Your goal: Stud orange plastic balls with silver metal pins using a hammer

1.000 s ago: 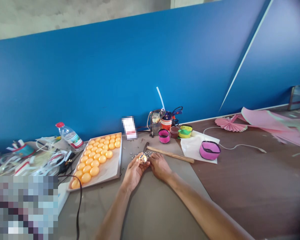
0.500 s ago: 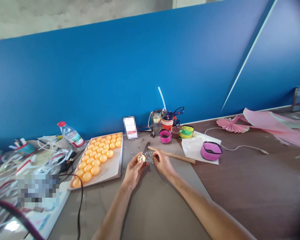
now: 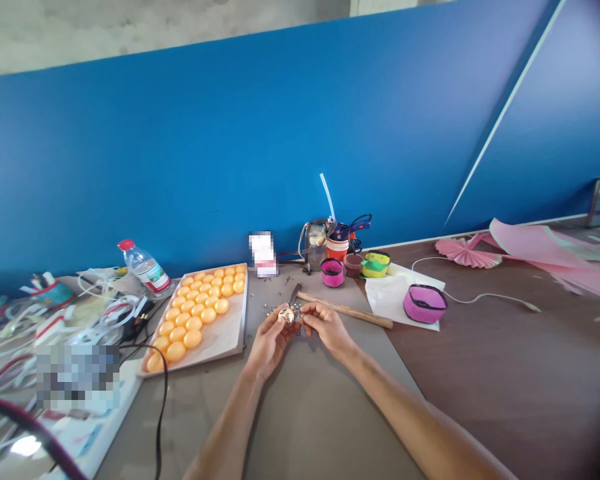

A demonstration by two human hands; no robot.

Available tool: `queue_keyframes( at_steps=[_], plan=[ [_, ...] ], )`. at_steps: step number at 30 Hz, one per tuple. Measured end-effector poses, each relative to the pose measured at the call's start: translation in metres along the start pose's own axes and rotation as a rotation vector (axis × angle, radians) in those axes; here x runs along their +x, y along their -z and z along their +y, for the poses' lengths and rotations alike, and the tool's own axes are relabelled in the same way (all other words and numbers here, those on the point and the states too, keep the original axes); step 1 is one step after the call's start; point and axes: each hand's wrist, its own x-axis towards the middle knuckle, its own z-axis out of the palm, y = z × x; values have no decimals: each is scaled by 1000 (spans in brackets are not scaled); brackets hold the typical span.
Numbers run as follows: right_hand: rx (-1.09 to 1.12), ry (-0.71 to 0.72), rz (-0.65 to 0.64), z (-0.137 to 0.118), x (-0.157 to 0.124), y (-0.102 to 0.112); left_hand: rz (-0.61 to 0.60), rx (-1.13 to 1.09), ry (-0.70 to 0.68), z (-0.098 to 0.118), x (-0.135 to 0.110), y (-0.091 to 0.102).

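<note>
My left hand holds a small round orange-yellow piece with dark and silvery spots, between thumb and fingers. Close to its right side, my right hand has thumb and forefinger pinched together; whatever is between those fingertips is too small to make out. Small shiny metal bits lie scattered on the grey mat just behind the hands. A hammer with a wooden handle lies beyond my right hand, its dark head toward the bits.
On the left stands a tray of orange balls, beside a plastic bottle and tangled cables. Pink fabric boxes, a brown cup and a yellow-green box stand behind and right. A blue partition closes the back.
My right hand has moved left, bringing its pinched fingertips close to the round piece. My left hand still holds that piece. The whole view has shifted slightly.
</note>
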Motion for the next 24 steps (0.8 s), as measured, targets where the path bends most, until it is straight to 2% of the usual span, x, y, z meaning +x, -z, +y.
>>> queue_keyframes(
  at_steps=[5, 13, 24],
  plan=[
    [-91, 6, -30, 0, -2, -3, -47, 39, -11, -4, 2, 5],
    [-191, -13, -50, 3, -3, -6, -45, 76, -44, -6, 4, 6],
    [-165, -40, -79, -1, -7, -4, -44, 245, -91, -10, 2, 7]
  ],
)
